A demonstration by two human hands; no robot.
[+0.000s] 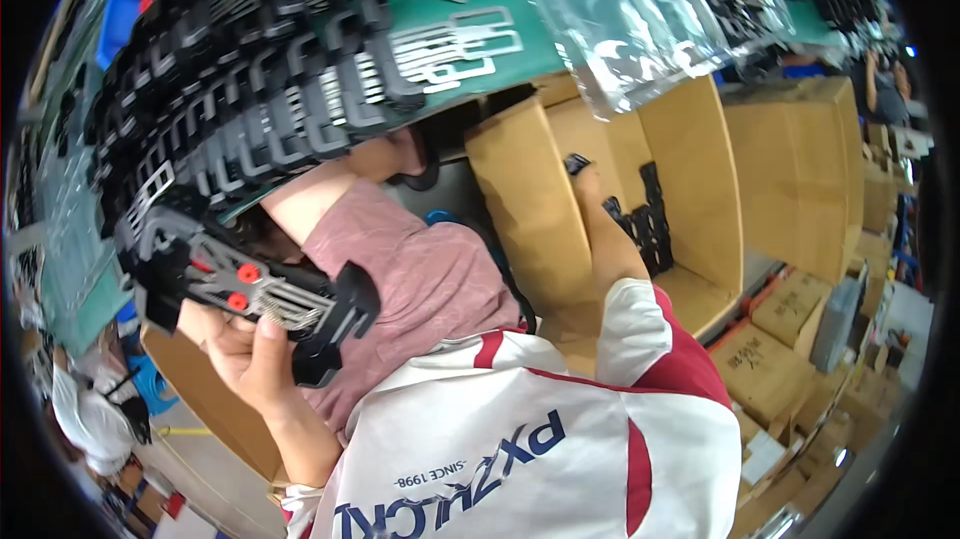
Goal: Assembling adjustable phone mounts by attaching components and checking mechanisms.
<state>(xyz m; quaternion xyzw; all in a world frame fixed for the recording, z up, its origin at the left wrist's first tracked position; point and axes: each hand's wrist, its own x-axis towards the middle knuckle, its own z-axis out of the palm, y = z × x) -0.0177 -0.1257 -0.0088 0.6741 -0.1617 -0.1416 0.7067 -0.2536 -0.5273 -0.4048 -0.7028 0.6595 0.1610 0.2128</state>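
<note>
At the left, my left hand (245,354) is closed round the lower edge of a black plastic bracket assembly (285,297). Flat metal plates with long slots lie in it, along with small red round pieces (248,274) and what looks like a coiled spring. The thumb presses on the plates. My right arm reaches down into an open cardboard box (522,209). There my right hand (590,187) has a small black part (576,164) at its fingertips; its fingers are partly hidden. More black parts (650,229) lie in the box, beside my forearm.
Rows of black plastic brackets (270,109) crowd the green table, with slotted metal plates (460,44) beside them. Clear plastic bags (630,29) hang over its edge above the box. Blue bins (130,4) stand at the far left. Closed cartons (770,369) are stacked at right.
</note>
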